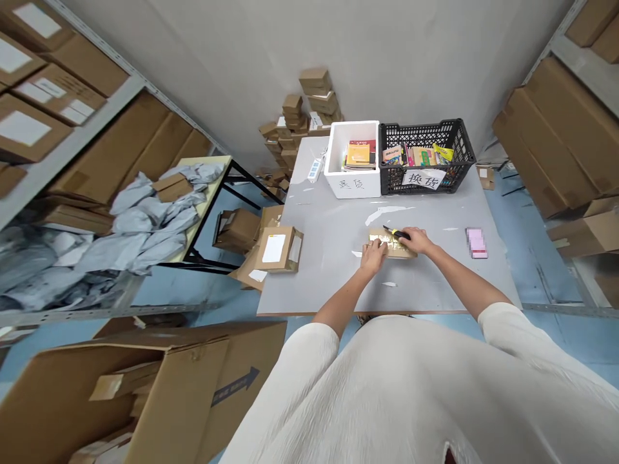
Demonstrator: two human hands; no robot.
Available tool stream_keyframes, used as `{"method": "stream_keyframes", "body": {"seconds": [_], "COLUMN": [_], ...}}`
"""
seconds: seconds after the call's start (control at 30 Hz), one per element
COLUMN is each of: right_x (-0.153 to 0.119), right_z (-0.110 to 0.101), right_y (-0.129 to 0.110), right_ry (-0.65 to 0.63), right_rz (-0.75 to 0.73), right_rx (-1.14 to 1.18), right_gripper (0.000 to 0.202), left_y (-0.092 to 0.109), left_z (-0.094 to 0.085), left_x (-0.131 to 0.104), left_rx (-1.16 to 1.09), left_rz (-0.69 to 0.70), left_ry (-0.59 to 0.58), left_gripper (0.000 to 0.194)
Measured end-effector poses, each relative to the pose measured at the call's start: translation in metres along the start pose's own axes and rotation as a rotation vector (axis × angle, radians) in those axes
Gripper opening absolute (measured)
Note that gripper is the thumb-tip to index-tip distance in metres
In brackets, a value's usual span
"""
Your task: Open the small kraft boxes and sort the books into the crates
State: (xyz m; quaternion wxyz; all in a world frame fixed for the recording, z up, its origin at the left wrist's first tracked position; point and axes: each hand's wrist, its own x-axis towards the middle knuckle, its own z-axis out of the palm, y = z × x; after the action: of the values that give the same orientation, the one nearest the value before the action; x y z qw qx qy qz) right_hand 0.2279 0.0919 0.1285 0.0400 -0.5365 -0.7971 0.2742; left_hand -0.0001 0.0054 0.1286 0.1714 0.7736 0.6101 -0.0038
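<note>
We see the small box directly under the left hand's fingers, its long axis running sideways toward the right hand. The left hand is nearer, touching; whether its fingers pinch, we cannot tell. The right fingers grip a knife above the box. Beyond both hands' fingers stands a black crate.

Bright but warped

Diffuse light is brightening the table; glare is speckling the parcel; distortion is stretching the shelf past the table's left edge; pixelation is masking the phone near the right edge.
</note>
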Motion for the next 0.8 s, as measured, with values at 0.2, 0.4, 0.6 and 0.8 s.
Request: {"method": "stream_keyframes", "body": {"seconds": [0.2, 0.4, 0.6, 0.8], "right_x": [-0.018, -0.035, -0.048, -0.043], "right_z": [0.0, 0.007, 0.038, 0.045], "right_y": [-0.005, -0.014, -0.032, -0.032], "right_ry": [0.004, 0.034, 0.005, 0.102], "right_rz": [0.063, 0.169, 0.19, 0.196], "right_rx": [0.022, 0.122, 0.431, 0.492], "right_gripper": [0.041, 0.043, 0.038, 0.033], "left_y": [-0.012, -0.027, -0.027, -0.006], "left_z": [-0.007, -0.007, -0.012, 0.002], "left_x": [-0.001, -0.001, 0.007, 0.015], "left_rx": [-0.02, -0.077, -0.166, -0.17], "left_rz": [-0.089, -0.107, -0.149, -0.27], "left_ry": [-0.123, -0.135, -0.061, -0.121], "left_gripper": [0.037, 0.043, 0.043, 0.107]}}
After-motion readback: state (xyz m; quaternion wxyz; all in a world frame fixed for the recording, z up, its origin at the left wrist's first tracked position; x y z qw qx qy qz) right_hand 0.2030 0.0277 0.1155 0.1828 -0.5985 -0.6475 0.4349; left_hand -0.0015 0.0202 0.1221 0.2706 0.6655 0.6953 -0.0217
